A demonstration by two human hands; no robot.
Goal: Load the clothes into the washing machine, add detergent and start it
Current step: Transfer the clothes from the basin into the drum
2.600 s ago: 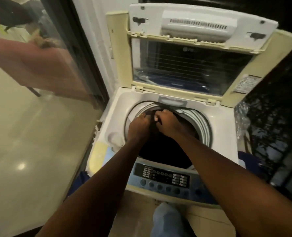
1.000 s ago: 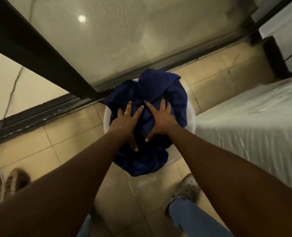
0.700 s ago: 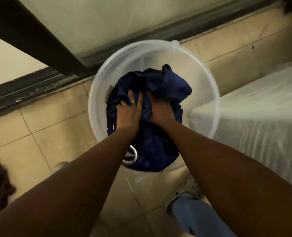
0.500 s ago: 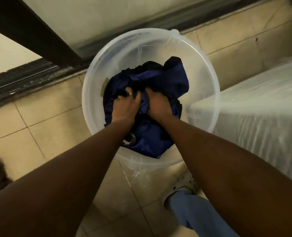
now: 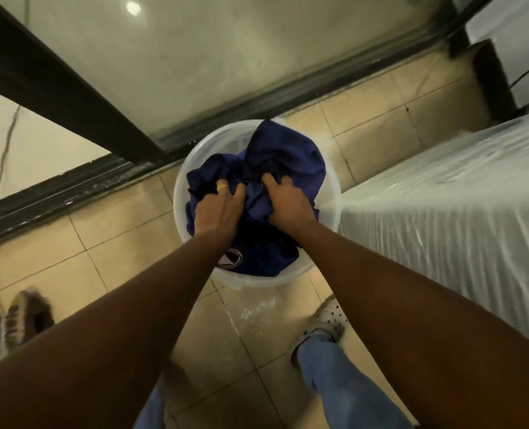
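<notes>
A bundle of dark blue cloth (image 5: 288, 156) with a metal ring (image 5: 229, 258) on it fills a clear plastic bucket (image 5: 192, 159) that stands on the tiled floor. My left hand (image 5: 216, 209), with a gold ring on one finger, clutches the left part of the cloth. My right hand (image 5: 286, 199) grips the cloth beside it, fingers dug into the folds. The top of the cloth rises above the bucket's far rim. The washing machine's drum and panel are out of view.
A plastic-wrapped white surface (image 5: 448, 212) stands close on the right of the bucket. A glass sliding door with a dark frame (image 5: 56, 85) and its floor track run behind. A pair of shoes (image 5: 15, 320) lies at far left. My feet stand near the bucket.
I turned from the washing machine to the bucket. Both hands closed on the blue cloth, and it now sits higher, bunched above the bucket's rim.
</notes>
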